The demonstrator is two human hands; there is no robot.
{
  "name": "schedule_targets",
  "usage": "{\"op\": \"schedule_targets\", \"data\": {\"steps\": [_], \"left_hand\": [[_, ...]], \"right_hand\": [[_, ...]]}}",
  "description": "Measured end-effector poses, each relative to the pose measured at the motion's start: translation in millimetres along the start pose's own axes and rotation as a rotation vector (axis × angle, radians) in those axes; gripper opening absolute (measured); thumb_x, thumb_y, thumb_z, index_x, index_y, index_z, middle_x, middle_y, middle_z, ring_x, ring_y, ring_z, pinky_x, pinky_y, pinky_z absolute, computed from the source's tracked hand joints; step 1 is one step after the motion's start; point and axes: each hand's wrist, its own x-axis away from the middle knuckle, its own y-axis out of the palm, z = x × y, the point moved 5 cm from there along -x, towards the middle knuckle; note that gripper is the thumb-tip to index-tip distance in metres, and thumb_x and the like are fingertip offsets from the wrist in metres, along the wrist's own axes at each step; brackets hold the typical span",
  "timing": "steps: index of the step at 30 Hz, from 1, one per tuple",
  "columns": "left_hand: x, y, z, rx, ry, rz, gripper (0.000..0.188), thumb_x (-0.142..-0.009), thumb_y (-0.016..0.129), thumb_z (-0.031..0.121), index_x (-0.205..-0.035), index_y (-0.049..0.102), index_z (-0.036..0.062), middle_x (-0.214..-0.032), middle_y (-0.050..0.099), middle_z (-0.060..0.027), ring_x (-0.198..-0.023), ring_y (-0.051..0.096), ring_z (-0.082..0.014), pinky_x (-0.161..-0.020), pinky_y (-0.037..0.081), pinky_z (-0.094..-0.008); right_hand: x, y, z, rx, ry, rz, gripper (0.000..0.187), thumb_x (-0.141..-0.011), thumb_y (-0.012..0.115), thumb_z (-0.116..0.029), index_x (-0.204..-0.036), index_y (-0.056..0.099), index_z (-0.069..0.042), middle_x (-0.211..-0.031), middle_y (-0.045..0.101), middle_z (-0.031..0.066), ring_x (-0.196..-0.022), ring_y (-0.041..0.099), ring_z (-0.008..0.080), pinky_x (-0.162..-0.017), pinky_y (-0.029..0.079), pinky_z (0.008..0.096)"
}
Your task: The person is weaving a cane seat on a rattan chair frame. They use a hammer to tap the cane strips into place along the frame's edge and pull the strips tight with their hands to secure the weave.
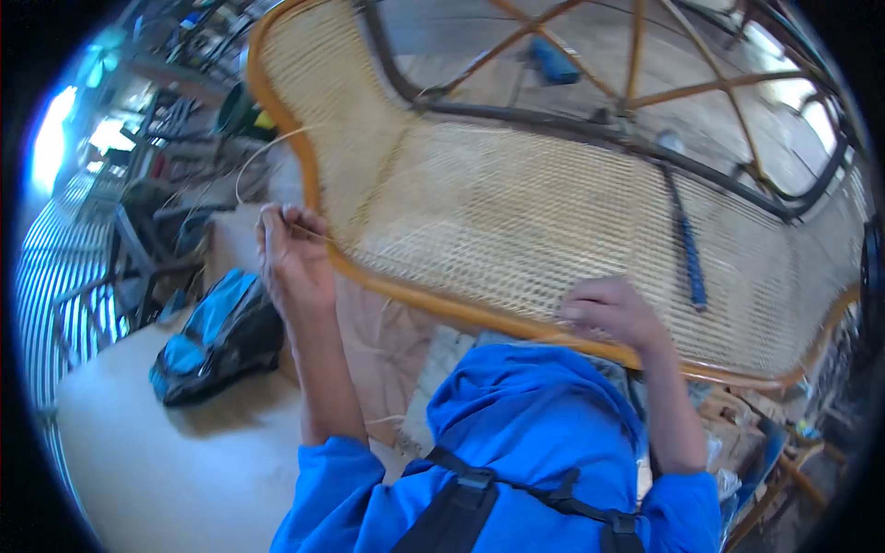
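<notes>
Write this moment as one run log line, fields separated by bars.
left hand: pinches cane strand | right hand: rests on woven cane panel at orange frame

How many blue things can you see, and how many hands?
Blue things: 4, namely the hoodie, the blue-and-black bag, the tool handle on the cane panel, and the object behind the frame
Hands: 2, namely the left hand pinching a cane strand, and the right hand
Total: 6

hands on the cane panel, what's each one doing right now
Left hand: shut, pinching a thin cane strand.
Right hand: resting on the woven cane panel; grip unclear.
</notes>
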Motion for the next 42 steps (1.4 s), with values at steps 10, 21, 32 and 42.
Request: {"op": "schedule_targets", "data": {"steps": [10,21,32,42], "left_hand": [[0,-118,-13,-0.191,-0.034,0.299,0.014,-0.093,0.056,0.019,-0.100,0.052,0.0082,-0.087,0.064,-0.0058,-0.073,0.061,-0.0174,-0.065,0.049,-0.0302],[24,-81,-33,0.273,-0.241,0.133,0.014,-0.090,0.059,0.017,-0.099,0.061,0.0059,-0.094,0.066,-0.0061,-0.081,0.062,-0.0170,-0.071,0.050,-0.0312],[-31,-192,-78,-0.342,-0.199,0.318,0.012,-0.091,0.057,0.013,-0.101,0.052,0.0086,-0.086,0.064,-0.0053,-0.070,0.060,-0.0126,-0.062,0.050,-0.0263],[-28,-200,-86,-0.473,-0.235,0.369,0.007,-0.090,0.056,0.011,-0.095,0.053,0.0075,-0.082,0.064,-0.0053,-0.065,0.061,-0.0125,-0.058,0.051,-0.0253]], "right_hand": [[17,-30,16,-0.162,0.038,0.168,0.011,-0.084,0.063,-0.011,-0.082,0.064,0.000,-0.068,0.057,0.0017,-0.057,0.053,0.0068,-0.053,0.045,0.0221],[94,-151,-86,0.409,-0.131,0.782,0.014,-0.090,0.060,-0.016,-0.089,0.061,-0.002,-0.067,0.048,-0.0032,-0.059,0.041,0.0029,-0.055,0.034,0.0180],[131,-161,28,0.693,0.385,0.438,0.022,-0.082,0.061,-0.017,-0.070,0.059,0.001,-0.054,0.042,-0.0002,-0.053,0.039,0.0073,-0.049,0.035,0.0279],[156,-174,55,0.584,0.596,0.455,0.024,-0.080,0.062,-0.019,-0.067,0.059,0.001,-0.053,0.046,0.0006,-0.051,0.042,0.0093,-0.049,0.035,0.0301]]}}
